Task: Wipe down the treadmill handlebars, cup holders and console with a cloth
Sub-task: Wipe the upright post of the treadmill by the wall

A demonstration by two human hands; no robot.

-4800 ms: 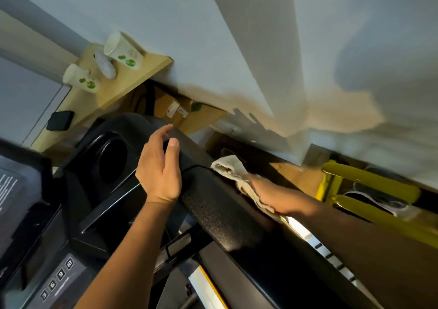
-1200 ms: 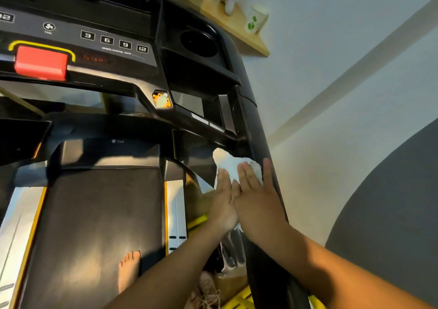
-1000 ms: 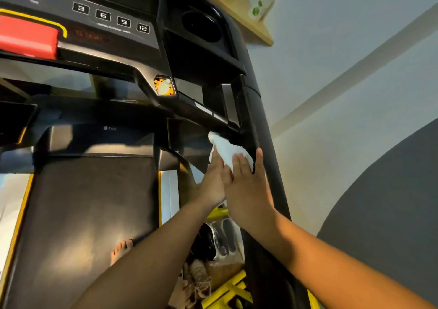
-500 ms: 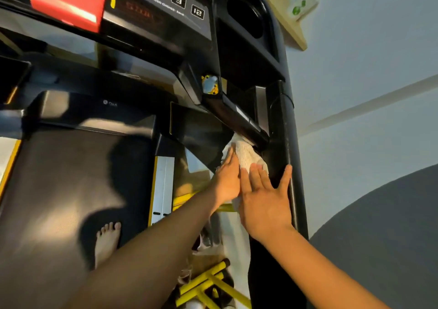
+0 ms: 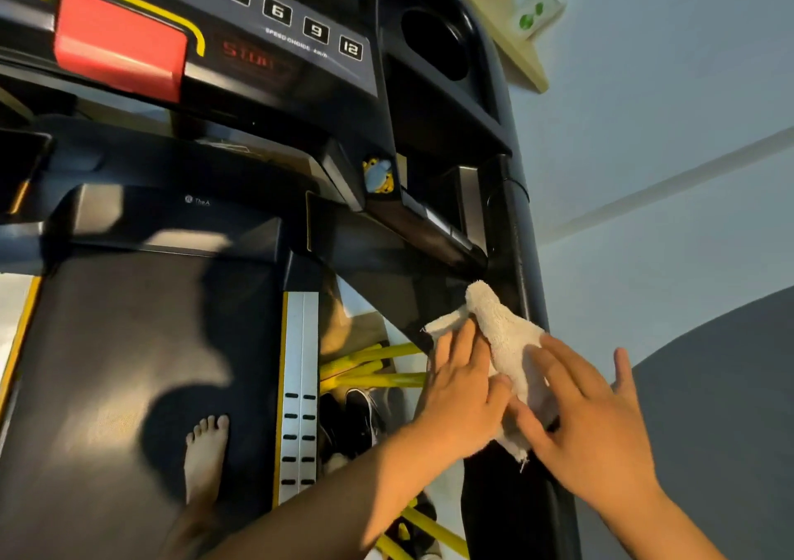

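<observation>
Both hands on a white terry cloth [image 5: 503, 340], which is bunched against the inner face of the right handlebar [image 5: 517, 259], just below where the bar meets the console body. Left hand [image 5: 459, 392] lies on the cloth's left edge, fingers mostly straight and close together, pressing rather than pinching. Right hand [image 5: 595, 424] covers the cloth's lower right part, fingers spread wide and flat, thumb sticking out toward the wall; motion blur on the fingertips. Cloth's top end pokes up past both hands, and a frayed corner hangs below them. Console [image 5: 283, 40] upper left, with speed keys 3, 6, 9, 12 and a red stop key [image 5: 120, 44] under a yellow arc. Round cup holder [image 5: 434, 44] right of the keys. Bare foot [image 5: 206, 448] on the dark belt [image 5: 107, 345]. Yellow tube frame [image 5: 369, 366] and dark shoes [image 5: 352, 422] on the floor between deck and handlebar. Wooden shelf [image 5: 511, 40] with a paper cup [image 5: 539, 10] top right.
</observation>
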